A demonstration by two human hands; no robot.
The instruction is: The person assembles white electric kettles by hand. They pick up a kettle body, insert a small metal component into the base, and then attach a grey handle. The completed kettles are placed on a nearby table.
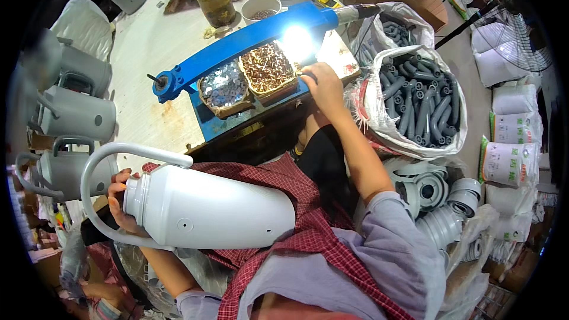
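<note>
A light grey plastic jug body with a long looped handle lies on its side across my lap. Two small holes show in its wall. My left hand is closed around its neck end, inside the loop of the handle. On the bench, my right hand is at the right edge of a tray of small copper-coloured rivets, below a bright lamp. Its fingers are curled together, and what they hold is hidden. Beside the rivets sits a tray of small silvery metal pieces.
Over the trays reaches a blue machine arm. Sacks of curved dark grey tubes stand right, above round grey parts. Several grey jugs line the left side. A lidded jar stands at the back; another person's arm shows lower left.
</note>
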